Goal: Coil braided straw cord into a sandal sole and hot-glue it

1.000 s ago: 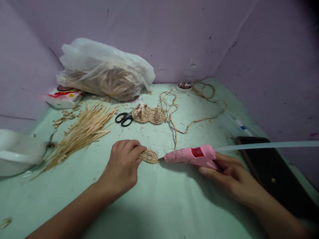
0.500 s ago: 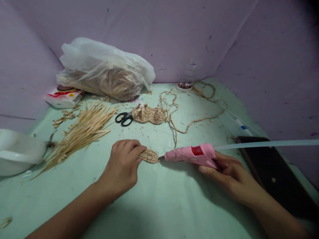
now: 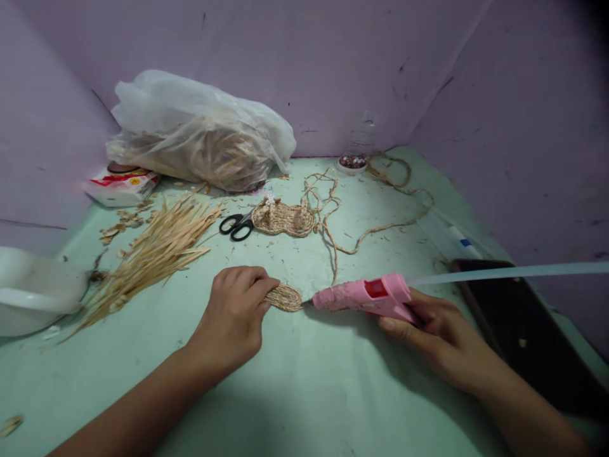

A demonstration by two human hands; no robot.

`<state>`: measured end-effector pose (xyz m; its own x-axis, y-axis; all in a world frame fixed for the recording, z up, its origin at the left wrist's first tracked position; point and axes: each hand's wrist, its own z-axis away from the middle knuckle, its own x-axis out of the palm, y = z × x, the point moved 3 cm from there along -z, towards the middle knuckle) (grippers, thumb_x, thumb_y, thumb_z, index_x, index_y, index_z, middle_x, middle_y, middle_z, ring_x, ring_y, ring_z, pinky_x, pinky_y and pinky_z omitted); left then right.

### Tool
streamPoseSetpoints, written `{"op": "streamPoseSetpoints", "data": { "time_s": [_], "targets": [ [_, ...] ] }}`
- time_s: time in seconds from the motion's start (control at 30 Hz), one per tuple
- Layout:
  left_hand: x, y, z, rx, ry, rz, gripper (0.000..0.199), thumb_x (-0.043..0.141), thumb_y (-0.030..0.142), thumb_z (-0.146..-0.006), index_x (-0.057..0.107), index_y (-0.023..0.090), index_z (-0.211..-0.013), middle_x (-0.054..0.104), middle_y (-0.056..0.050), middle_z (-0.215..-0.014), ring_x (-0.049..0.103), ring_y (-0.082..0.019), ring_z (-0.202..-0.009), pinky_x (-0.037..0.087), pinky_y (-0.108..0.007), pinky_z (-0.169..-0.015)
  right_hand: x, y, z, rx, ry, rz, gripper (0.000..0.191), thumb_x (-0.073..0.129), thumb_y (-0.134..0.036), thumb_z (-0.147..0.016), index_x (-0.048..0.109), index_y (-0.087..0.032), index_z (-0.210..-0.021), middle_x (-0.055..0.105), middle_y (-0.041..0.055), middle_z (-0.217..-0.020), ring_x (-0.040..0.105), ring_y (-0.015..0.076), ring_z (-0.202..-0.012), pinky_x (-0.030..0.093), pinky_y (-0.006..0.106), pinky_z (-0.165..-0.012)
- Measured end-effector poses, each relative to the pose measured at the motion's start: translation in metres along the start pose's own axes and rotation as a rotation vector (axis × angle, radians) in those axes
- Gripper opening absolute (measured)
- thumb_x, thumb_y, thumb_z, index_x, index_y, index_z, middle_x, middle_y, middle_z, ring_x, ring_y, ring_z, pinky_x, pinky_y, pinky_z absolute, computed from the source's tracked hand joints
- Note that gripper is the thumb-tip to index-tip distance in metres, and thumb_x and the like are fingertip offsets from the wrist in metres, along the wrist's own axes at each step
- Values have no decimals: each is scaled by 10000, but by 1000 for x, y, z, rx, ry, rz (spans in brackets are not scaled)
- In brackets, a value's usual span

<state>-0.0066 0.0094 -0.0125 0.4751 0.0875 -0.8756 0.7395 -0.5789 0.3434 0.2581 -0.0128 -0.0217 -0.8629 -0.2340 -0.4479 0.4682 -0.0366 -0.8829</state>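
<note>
My left hand (image 3: 238,311) is closed on a small oval piece of coiled, braided natural fibre (image 3: 287,298), whose left part lies hidden under my fingers. My right hand (image 3: 432,333) grips a pink hot glue gun (image 3: 366,296) by its handle. The gun's metal nozzle touches or nearly touches the piece's right end. A long whitish glue stick (image 3: 514,273) juts out of the gun's back toward the right. Behind my hands lies a woven, slipper-like piece (image 3: 285,219) with raised straps and white beads, beside black-handled scissors (image 3: 236,226).
Braided cord (image 3: 361,240) trails across the green table. Dry straw strips (image 3: 162,247) lie left, near a white container (image 3: 38,292). At the back are a stuffed plastic bag (image 3: 204,133), a small box (image 3: 122,185) and a beaded bottle base (image 3: 352,163). A dark phone-like slab (image 3: 528,343) lies right.
Almost nothing differs. The glue gun and both hands hold nearly the same position, with the nozzle still at the right end of the coiled piece.
</note>
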Motion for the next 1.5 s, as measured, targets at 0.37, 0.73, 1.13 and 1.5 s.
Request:
{"op": "streamPoseSetpoints", "data": {
  "time_s": [0.37, 0.73, 1.13, 1.5],
  "targets": [
    [-1, 0, 1, 5, -5, -6, 292, 459, 66, -797, 582, 149, -1048, 579, -99, -1006, 513, -239, -955, 391, -448, -850, -2, 5, 1, 20, 41, 7, 266, 625, -446, -761, 658, -199, -855, 543, -3, -658, 463, 133, -576, 377, 240, -488],
    [-1, 0, 1, 2, -15, -15, 287, 451, 64, -806, 572, 160, -1047, 577, -93, -1016, 507, -235, -970, 387, -450, -861, 0, -1, -2, -18, 32, -67, 283, 621, -401, -780, 664, -187, -959, 581, 8, -716, 496, 135, -613, 405, 231, -504],
    [0, -1, 1, -5, -20, -18, 294, 448, 68, -801, 555, 189, -1047, 582, -88, -1026, 516, -241, -975, 395, -462, -858, 2, 2, -2, -24, 33, -71, 265, 620, -387, -790, 645, -187, -962, 614, 17, -762, 515, 134, -628, 418, 224, -521],
    [-1, 0, 1, 22, -23, 12, 285, 441, 73, -814, 568, 173, -1050, 588, -94, -1031, 516, -237, -987, 397, -461, -874, 2, -6, -4, 6, 107, -76, 298, 632, -447, -743, 679, -183, -873, 623, 24, -710, 523, 149, -588, 411, 247, -496]
  ]
}}
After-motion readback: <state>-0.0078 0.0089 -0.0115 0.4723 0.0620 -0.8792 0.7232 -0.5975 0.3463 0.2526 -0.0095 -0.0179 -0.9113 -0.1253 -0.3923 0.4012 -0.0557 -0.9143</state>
